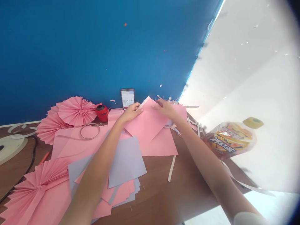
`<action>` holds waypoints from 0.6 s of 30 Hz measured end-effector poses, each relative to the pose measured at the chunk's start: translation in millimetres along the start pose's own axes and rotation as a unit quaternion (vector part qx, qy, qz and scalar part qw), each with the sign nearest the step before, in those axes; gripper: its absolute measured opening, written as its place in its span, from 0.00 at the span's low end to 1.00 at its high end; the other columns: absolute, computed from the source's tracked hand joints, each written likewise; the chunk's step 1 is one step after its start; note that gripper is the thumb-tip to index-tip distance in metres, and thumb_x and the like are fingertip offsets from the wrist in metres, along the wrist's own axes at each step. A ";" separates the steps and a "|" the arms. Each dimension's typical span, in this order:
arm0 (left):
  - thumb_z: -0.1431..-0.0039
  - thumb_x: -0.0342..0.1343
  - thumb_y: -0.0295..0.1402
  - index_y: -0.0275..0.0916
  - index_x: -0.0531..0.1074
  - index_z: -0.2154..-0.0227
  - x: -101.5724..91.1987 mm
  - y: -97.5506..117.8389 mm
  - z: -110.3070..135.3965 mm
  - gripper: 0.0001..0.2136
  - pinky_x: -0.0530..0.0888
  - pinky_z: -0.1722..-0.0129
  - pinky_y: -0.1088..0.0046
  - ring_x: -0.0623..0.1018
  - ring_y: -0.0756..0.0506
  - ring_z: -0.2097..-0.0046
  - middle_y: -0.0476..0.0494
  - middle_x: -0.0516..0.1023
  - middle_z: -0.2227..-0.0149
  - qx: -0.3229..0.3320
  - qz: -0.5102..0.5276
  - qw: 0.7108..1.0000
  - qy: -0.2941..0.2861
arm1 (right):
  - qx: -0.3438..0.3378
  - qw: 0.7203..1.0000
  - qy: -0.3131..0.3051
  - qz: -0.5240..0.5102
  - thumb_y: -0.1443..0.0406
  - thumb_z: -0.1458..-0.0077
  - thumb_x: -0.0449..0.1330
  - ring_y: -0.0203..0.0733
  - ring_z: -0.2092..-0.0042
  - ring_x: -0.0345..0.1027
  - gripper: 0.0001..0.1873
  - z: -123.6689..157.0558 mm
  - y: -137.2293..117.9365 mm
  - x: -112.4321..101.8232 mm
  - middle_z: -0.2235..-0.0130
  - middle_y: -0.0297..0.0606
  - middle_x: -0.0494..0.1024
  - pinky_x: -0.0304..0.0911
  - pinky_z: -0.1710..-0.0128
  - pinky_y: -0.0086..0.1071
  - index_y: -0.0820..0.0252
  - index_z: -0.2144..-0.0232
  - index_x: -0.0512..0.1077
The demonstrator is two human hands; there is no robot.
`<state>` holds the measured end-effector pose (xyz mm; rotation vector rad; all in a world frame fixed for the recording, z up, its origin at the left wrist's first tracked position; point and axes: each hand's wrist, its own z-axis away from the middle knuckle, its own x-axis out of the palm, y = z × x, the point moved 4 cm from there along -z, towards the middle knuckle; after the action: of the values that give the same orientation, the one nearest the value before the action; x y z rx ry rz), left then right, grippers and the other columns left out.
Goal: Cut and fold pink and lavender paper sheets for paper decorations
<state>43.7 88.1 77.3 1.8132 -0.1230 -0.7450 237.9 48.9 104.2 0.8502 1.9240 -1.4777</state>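
Note:
Both hands are at a pink sheet of paper (147, 122), raised and turned with one corner pointing up; a white strip runs along its upper left edge. My left hand (131, 112) pinches that edge, thumb in front. On the upper right edge, my right hand (165, 109) grips the same sheet, its fingertips partly hidden. Beneath lies another pink sheet (164, 143) on the brown table. Close to my left forearm are a lilac-grey sheet (127, 162) and a pile of pink and grey pieces (122, 192).
Pleated pink paper fans (76, 111) stand at the left, near a red tape roll (102, 112) and a metal ring (90, 131). A phone (128, 98) leans on the blue wall. At right stands a drink bottle (231, 139) among paper strips; one strip (172, 168) lies on the table.

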 end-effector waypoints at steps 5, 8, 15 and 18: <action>0.47 0.56 0.39 0.39 0.65 0.67 -3.3 4.7 1.7 0.11 0.64 0.75 0.78 0.71 0.50 0.71 0.48 0.72 0.71 -0.041 0.052 0.997 0.039 | -0.109 0.987 0.113 0.032 0.66 0.51 0.57 0.53 0.47 0.63 0.29 6.4 -19.7 -9.5 0.48 0.45 0.71 0.58 0.49 0.47 0.58 0.44 0.63; 0.49 0.58 0.36 0.38 0.67 0.67 -6.7 -1.8 2.3 0.09 0.66 0.74 0.76 0.73 0.48 0.72 0.47 0.73 0.71 -0.094 0.068 0.990 0.076 | -0.216 0.974 0.052 0.049 0.70 0.51 0.53 0.51 0.45 0.60 0.26 17.1 -40.0 -9.5 0.46 0.42 0.70 0.56 0.46 0.46 0.56 0.48 0.67; 0.50 0.58 0.34 0.37 0.68 0.65 -22.5 -15.1 0.7 0.10 0.67 0.72 0.74 0.74 0.47 0.70 0.45 0.75 0.71 -0.097 0.057 0.976 0.188 | -0.175 0.904 -0.384 -0.070 0.71 0.55 0.49 0.37 0.71 0.67 0.11 46.8 -57.8 11.3 0.73 0.34 0.75 0.61 0.70 0.30 0.60 0.76 0.72; 0.50 0.58 0.34 0.37 0.67 0.65 -22.9 -12.1 0.3 0.10 0.66 0.73 0.75 0.73 0.48 0.72 0.46 0.75 0.71 -0.071 0.047 0.982 0.168 | -0.162 0.943 -0.285 -0.062 0.71 0.53 0.48 0.36 0.72 0.65 0.11 42.2 -59.1 4.4 0.73 0.34 0.74 0.59 0.72 0.29 0.60 0.75 0.70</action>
<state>22.1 102.3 76.3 1.7572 0.0658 -0.3631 192.1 -2.7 127.3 0.1254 1.7165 -1.2435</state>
